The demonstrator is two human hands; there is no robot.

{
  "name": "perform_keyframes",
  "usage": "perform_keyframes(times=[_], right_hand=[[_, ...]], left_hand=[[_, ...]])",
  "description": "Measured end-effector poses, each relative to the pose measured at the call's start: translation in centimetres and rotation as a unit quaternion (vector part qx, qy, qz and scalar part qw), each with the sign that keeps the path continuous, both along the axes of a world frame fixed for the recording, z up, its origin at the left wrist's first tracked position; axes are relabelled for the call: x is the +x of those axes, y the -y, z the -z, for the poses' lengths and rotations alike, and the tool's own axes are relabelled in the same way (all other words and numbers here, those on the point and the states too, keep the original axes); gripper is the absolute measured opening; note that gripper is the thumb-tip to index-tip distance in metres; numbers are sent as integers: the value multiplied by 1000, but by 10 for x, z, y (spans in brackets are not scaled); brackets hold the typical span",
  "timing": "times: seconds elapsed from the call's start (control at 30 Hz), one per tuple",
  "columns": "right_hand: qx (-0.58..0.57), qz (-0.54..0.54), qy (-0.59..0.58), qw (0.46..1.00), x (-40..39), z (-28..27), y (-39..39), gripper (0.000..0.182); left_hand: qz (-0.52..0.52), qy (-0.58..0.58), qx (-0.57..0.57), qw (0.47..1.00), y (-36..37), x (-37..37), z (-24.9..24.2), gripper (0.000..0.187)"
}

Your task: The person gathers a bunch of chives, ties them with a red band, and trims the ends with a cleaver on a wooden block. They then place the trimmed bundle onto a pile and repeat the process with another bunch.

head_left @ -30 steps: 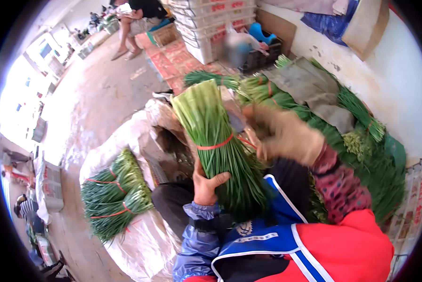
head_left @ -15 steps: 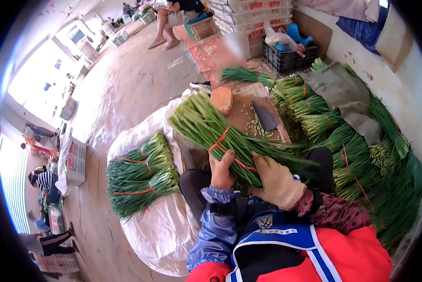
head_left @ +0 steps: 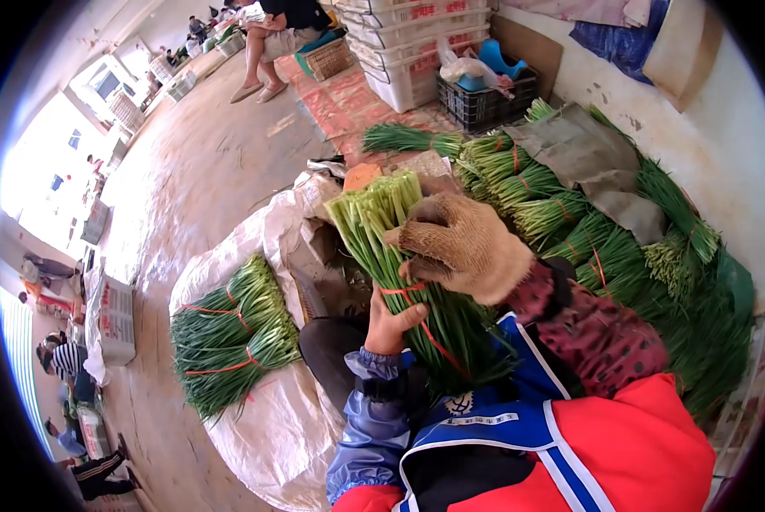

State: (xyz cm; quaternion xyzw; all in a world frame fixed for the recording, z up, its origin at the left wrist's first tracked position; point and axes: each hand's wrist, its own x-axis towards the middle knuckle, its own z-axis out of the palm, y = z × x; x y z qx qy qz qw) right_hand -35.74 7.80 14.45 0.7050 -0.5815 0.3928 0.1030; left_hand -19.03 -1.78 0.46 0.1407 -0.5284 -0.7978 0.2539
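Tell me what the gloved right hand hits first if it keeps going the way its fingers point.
The right hand points left, fingers curled against the cut ends of the bundle of greens that the left hand grips lower down. It would probably meet that bundle first; depth is hard to judge.

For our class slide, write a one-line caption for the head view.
Bare left hand and gloved right hand hold a tied bundle of green stalks.
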Motion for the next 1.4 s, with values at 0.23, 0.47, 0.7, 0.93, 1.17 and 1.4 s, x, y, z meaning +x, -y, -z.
perform_keyframes(times=[0.23,0.47,0.7,0.93,1.17,1.4], right_hand=[[-106,134,-21,985,-41,-32,5,8],[-20,29,136,990,-35,-25,-25,26],[-23,84,90,992,-29,18,13,24],[87,259,338,901,-59,7,-8,25],[145,298,410,850,-97,73,-45,25],[-107,96,333,932,-44,43,-29,21]], left_hand=[[100,-12,58,993,3,6,17,93],[141,-100,194,966,5,12,47,99],[132,-69,100,984,10,7,74,84],[-122,-164,160,966,42,15,-1,54],[-417,-157,177,877,74,58,-2,64],[-391,-213,197,873,111,106,54,90]])
